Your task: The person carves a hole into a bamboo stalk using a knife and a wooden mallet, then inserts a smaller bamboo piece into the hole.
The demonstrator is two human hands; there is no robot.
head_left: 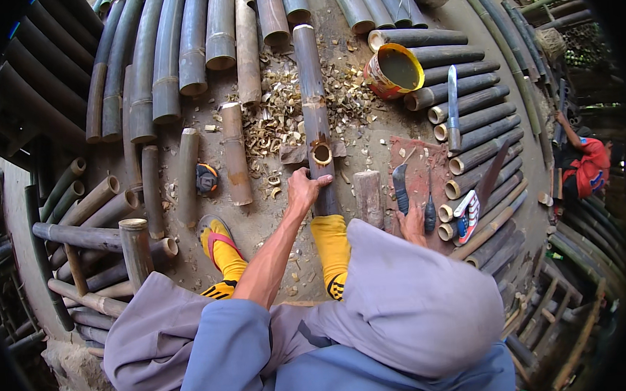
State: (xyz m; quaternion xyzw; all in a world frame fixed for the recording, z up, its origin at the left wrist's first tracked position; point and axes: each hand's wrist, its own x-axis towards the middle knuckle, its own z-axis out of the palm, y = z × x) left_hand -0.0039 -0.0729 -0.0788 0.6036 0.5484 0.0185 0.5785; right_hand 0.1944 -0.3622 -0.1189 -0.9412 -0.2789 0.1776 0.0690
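Note:
A dark bamboo pole [311, 82] lies lengthwise in front of me, with a round hole cut in its upper side. My left hand [308, 190] holds this pole just below the hole, thumb laid across it. The pole's near end meets my yellow-socked foot [330, 248]. My right hand [412, 224] reaches down at a worn red mat [410, 155], its fingers apart beside the dark handle of a curved knife [400, 189]. A slim tool with a dark handle [430, 207] lies just right of those fingers. My knee hides part of that hand.
Wood chips [274, 127] litter the ground around the pole. A yellow-rimmed bucket [400, 69] of dark liquid stands at the right, near a sheathed blade [453, 110] and a saw [486, 186] on a bamboo row. A tape measure [207, 179] lies left. Another person [587, 163] sits far right.

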